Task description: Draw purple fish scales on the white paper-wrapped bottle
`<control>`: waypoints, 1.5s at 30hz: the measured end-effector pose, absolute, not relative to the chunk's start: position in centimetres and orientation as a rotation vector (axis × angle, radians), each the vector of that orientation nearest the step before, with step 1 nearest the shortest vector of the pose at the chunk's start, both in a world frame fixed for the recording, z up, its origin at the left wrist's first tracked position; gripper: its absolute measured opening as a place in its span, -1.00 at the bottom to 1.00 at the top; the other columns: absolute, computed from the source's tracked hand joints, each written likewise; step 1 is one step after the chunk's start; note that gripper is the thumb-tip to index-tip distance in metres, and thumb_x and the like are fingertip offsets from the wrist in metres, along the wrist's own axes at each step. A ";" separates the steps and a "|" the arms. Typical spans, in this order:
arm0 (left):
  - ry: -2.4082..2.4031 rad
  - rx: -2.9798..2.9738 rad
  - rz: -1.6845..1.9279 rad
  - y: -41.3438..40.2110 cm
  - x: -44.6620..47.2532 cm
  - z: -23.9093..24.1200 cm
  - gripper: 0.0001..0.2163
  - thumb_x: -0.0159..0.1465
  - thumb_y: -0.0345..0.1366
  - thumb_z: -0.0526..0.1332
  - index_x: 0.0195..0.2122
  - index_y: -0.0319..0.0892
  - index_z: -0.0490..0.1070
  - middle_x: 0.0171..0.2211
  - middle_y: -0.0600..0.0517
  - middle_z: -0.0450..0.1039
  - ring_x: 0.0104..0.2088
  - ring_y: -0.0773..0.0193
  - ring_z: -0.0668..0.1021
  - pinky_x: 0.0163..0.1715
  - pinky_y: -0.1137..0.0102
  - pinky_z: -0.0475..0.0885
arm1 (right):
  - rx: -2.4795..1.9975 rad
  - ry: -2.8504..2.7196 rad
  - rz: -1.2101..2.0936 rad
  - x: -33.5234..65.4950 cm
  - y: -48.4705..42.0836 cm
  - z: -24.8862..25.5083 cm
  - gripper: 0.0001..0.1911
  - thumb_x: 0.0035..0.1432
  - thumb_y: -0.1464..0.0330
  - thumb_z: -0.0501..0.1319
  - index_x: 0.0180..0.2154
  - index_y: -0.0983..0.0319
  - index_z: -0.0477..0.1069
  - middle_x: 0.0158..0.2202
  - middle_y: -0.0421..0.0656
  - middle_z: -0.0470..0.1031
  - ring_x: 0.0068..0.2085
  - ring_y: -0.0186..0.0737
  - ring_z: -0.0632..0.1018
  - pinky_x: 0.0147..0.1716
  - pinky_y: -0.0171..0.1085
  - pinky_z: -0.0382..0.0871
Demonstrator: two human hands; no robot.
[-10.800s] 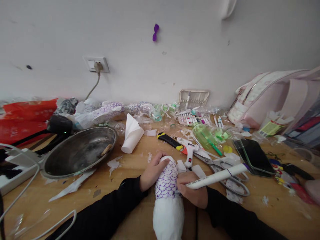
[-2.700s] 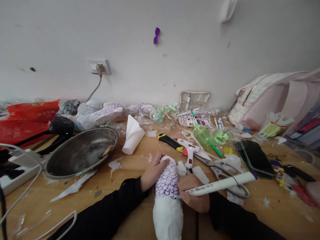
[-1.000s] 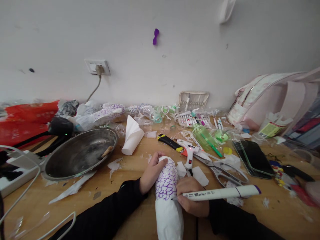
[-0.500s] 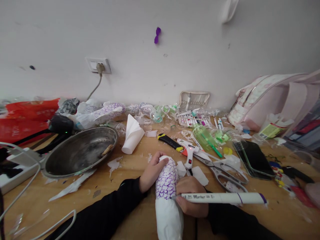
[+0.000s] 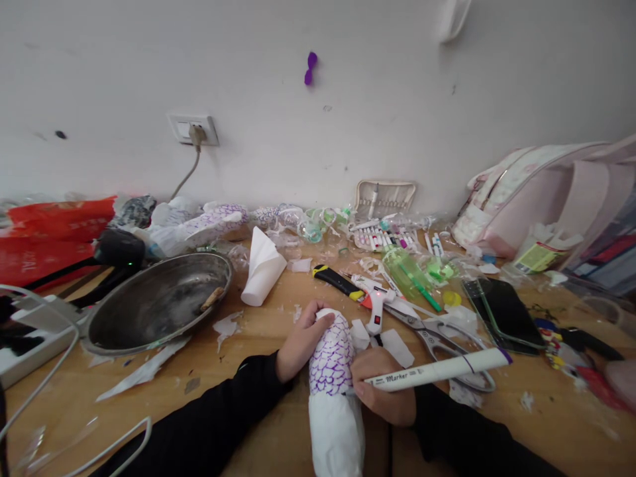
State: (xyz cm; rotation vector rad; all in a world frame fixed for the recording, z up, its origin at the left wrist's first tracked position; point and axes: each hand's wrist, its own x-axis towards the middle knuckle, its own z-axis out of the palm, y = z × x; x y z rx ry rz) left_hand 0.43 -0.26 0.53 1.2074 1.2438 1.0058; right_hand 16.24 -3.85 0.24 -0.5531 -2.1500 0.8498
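A white paper-wrapped, rounded form (image 5: 336, 424) lies lengthwise in front of me. Purple scale-like lines cover its far half, while the near half is plain white. My left hand (image 5: 304, 341) is closed around its far end, thumb on top. In my right hand (image 5: 382, 381) is a white marker (image 5: 442, 372) with a purple end, gripped like a pen and slanting up to the right. Its tip is at the form's right side, by the border of the scales, partly hidden by my fingers.
Beyond my hands lie a yellow-black utility knife (image 5: 338, 281), a glue gun (image 5: 378, 308) and scissors (image 5: 442, 341). Phones (image 5: 507, 315) are at the right, a metal basin (image 5: 159, 301) at the left. A rolled paper (image 5: 263, 268) stands behind; several markers (image 5: 385, 237) lie near the wall.
The marker's rear end has swung upward and slightly left, so it slants more steeply. My left hand and the paper form have stayed in place.
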 end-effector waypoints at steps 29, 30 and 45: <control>1.299 1.284 0.977 -0.3 0.3 0.9 -0.84 0.08 -0.18 0.10 -0.39 -0.14 0.27 -0.43 0.09 0.28 -0.32 0.24 0.33 -0.27 0.36 0.31 | -0.562 -2.076 1.002 16.4 -3.6 0.3 -0.67 0.06 0.34 -0.04 -0.70 0.20 -0.02 -0.74 -0.32 0.03 -0.68 -0.41 0.13 -0.66 -0.35 -0.04; 1.297 1.287 0.980 -0.3 0.3 0.9 -0.84 0.08 -0.18 0.10 -0.39 -0.14 0.27 -0.43 0.09 0.28 -0.32 0.24 0.33 -0.27 0.36 0.31 | -0.562 -2.069 1.002 16.3 -3.6 0.2 -0.66 0.06 0.34 -0.04 -0.71 0.20 -0.01 -0.74 -0.32 0.03 -0.68 -0.41 0.14 -0.66 -0.35 -0.03; 1.282 1.276 1.006 -0.3 0.4 0.7 -0.85 0.07 -0.19 0.11 -0.40 -0.14 0.27 -0.45 0.10 0.28 -0.33 0.25 0.33 -0.29 0.38 0.31 | -0.594 -2.012 1.021 16.3 -3.8 0.2 -0.61 0.10 0.32 -0.07 -0.74 0.20 0.04 -0.77 -0.30 0.11 -0.70 -0.39 0.23 -0.67 -0.36 0.08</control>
